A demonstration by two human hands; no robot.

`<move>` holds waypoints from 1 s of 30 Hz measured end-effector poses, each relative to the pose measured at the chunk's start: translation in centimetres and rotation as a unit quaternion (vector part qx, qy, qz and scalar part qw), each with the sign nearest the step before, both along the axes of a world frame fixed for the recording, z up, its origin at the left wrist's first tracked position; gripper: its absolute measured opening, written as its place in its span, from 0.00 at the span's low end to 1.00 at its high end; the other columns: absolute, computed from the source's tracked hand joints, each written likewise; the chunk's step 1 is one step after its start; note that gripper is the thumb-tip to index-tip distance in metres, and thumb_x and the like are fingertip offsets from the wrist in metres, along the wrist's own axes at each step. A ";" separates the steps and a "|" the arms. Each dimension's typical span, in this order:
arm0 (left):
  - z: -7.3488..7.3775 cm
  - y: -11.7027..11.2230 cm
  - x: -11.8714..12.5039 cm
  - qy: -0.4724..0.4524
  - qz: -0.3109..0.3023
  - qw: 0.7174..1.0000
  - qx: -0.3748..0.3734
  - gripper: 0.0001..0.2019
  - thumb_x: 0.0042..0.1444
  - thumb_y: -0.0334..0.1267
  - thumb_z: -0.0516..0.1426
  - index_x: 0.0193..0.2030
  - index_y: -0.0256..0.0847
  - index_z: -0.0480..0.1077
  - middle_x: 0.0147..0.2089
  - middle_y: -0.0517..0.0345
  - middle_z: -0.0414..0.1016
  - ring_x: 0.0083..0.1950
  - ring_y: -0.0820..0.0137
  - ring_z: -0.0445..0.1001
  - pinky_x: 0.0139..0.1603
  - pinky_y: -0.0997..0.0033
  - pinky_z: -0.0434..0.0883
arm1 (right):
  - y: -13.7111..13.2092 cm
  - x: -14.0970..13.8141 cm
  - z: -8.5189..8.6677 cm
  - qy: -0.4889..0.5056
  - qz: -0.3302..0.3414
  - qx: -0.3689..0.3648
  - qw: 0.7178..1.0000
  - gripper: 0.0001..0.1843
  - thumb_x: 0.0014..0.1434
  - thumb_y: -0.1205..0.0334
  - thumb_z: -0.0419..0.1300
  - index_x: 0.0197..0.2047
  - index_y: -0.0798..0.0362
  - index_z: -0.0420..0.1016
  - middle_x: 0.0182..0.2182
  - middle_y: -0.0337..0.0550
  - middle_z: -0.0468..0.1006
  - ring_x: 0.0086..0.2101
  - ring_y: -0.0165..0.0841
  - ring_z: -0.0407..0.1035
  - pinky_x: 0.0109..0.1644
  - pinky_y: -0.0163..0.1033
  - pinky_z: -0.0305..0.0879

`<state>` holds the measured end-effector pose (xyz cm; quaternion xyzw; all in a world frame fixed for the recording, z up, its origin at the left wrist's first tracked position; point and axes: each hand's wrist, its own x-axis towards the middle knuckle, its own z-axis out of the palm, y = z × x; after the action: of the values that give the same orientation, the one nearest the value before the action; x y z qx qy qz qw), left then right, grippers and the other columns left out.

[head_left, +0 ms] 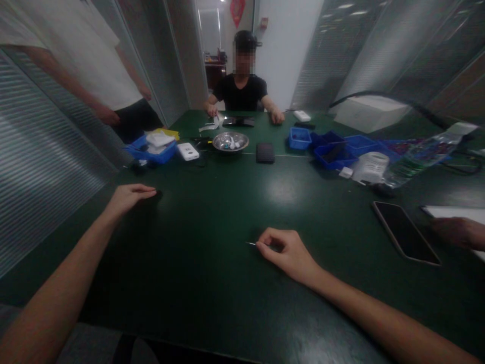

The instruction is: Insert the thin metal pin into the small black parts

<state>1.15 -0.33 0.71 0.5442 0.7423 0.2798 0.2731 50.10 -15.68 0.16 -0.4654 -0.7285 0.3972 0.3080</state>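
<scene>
My right hand (290, 253) is low over the green table (204, 273), thumb and forefinger pinched on a thin, pale, pointed piece (250, 244). Its tip sticks out to the left; its exact kind is too small to make out. Over the left part of the table is my left hand (131, 198), its fingers pressed together in a pinch pointing right. Whatever they may hold is hidden. Beyond both hands, a round metal dish (217, 146) holds small white pieces. A dark square object (265, 152) lies to the right of that dish.
A blue tray (162, 155) and white power bank (188, 151) lie far left. Blue bins (299, 139), a plastic bottle (420, 156) and a phone (406, 232) occupy the right. Another person's hand (460, 232) rests near the phone. One person sits opposite; another stands left.
</scene>
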 end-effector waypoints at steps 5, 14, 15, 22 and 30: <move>0.0 -0.1 1.4 -0.041 0.055 0.998 0.014 0.19 0.48 0.41 0.70 0.47 0.35 0.82 0.44 0.55 0.82 0.45 0.63 0.74 0.45 0.69 0.66 | -0.1 -0.1 0.2 -0.001 -0.005 0.003 1.000 0.10 0.67 0.57 0.62 0.36 0.53 0.79 0.29 0.38 0.78 0.28 0.30 0.69 0.32 0.34 0.61; -1.6 -0.5 0.8 0.019 0.008 0.997 0.072 0.18 0.52 0.44 0.68 0.47 0.36 0.81 0.44 0.54 0.82 0.44 0.63 0.75 0.45 0.68 0.67 | -0.3 0.0 0.2 -0.004 0.000 0.007 1.000 0.11 0.67 0.56 0.61 0.36 0.53 0.79 0.28 0.38 0.78 0.27 0.29 0.68 0.30 0.34 0.60; -1.5 -0.5 0.8 0.019 0.010 0.997 0.068 0.18 0.52 0.44 0.68 0.47 0.36 0.81 0.44 0.54 0.82 0.43 0.63 0.75 0.45 0.68 0.67 | -0.3 0.0 0.2 -0.004 0.000 0.008 1.000 0.11 0.67 0.56 0.61 0.36 0.53 0.79 0.28 0.38 0.78 0.27 0.29 0.68 0.31 0.34 0.60; -1.0 -0.2 1.2 -0.050 0.030 0.997 0.041 0.20 0.52 0.41 0.68 0.49 0.32 0.79 0.49 0.51 0.82 0.47 0.61 0.75 0.48 0.64 0.69 | -0.2 -0.1 0.1 -0.006 -0.001 0.005 1.000 0.11 0.67 0.57 0.61 0.36 0.53 0.79 0.29 0.39 0.79 0.28 0.30 0.70 0.32 0.34 0.63; -0.5 -1.3 1.4 0.195 -0.085 0.972 0.102 0.16 0.61 0.46 0.61 0.46 0.34 0.79 0.48 0.51 0.79 0.49 0.59 0.73 0.52 0.62 0.67 | -0.1 -0.3 0.3 -0.012 0.001 0.005 1.000 0.12 0.67 0.56 0.60 0.35 0.53 0.79 0.29 0.39 0.79 0.28 0.30 0.70 0.32 0.35 0.63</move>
<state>2.56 -1.65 0.21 0.6744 0.6998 0.2180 0.0894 49.82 -15.82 0.50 -0.4677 -0.7345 0.3882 0.3018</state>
